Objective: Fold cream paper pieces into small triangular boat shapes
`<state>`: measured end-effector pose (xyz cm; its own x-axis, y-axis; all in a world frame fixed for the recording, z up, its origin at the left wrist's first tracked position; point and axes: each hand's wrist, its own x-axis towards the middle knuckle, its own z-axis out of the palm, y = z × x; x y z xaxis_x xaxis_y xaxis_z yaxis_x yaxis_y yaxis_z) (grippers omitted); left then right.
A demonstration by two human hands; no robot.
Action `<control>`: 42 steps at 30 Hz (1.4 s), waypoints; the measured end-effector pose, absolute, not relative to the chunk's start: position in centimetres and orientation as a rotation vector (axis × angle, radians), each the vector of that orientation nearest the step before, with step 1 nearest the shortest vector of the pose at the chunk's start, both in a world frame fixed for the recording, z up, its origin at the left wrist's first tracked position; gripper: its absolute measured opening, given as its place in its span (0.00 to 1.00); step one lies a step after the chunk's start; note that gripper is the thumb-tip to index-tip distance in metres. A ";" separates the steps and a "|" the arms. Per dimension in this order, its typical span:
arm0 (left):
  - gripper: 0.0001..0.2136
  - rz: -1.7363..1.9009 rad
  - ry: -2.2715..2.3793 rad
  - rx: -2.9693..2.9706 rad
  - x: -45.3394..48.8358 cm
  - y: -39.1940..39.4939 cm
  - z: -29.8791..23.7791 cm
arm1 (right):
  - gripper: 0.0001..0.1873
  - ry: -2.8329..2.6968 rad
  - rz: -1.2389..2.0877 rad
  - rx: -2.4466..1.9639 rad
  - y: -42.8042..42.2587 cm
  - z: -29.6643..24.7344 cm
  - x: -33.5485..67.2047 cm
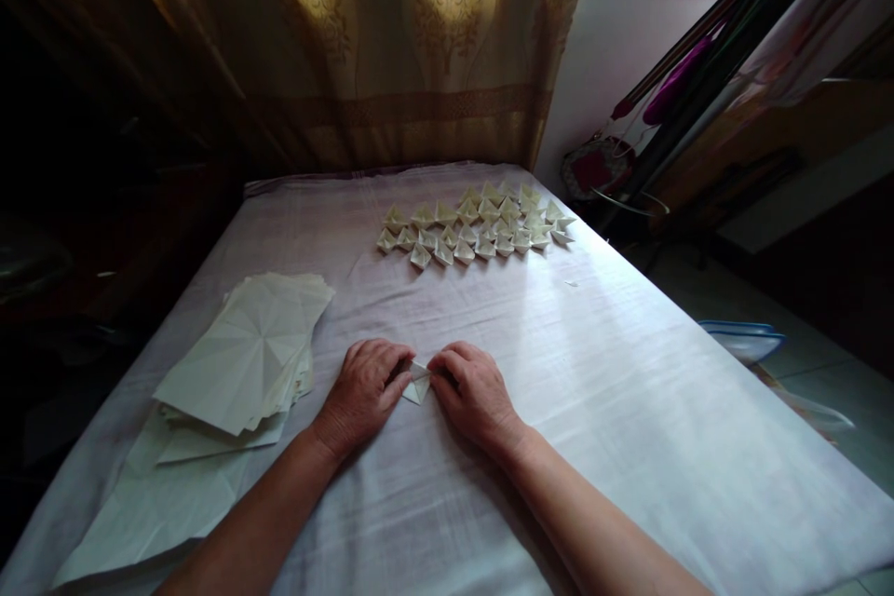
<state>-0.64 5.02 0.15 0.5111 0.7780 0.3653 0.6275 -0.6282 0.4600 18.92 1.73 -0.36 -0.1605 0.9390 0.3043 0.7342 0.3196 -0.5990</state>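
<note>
Head camera is showing both hands meeting just toward 6 o'clock from the centre, on the white cloth [593, 410]. The left hand [363, 394] and the right hand [476, 394] are curling their fingers narrowly, pinching a small folded paper piece [418, 386] that is lying between them on the cloth. A stack of creased sheets [244, 358] is lying at 9 o'clock of the left hand. Finished folded pieces [475, 225] are clustering at 12 o'clock, well apart.
</note>
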 end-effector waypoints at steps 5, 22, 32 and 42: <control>0.09 0.906 1.275 2.130 -0.9 5.4 -0.1 | 0.10 -1.861 0.505 -1.432 1.7 -0.6 18.9; 0.14 0.987 1.118 1.039 1.8 3.4 2.6 | 0.20 -1.269 1.059 -1.207 2.0 -0.9 17.7; 0.08 0.786 1.154 1.248 1.5 3.3 2.7 | 0.22 -1.275 1.165 -1.142 1.8 -0.1 17.9; 0.07 0.893 1.276 1.662 0.6 3.8 2.0 | 0.21 -1.380 1.066 -1.208 1.9 -0.3 18.1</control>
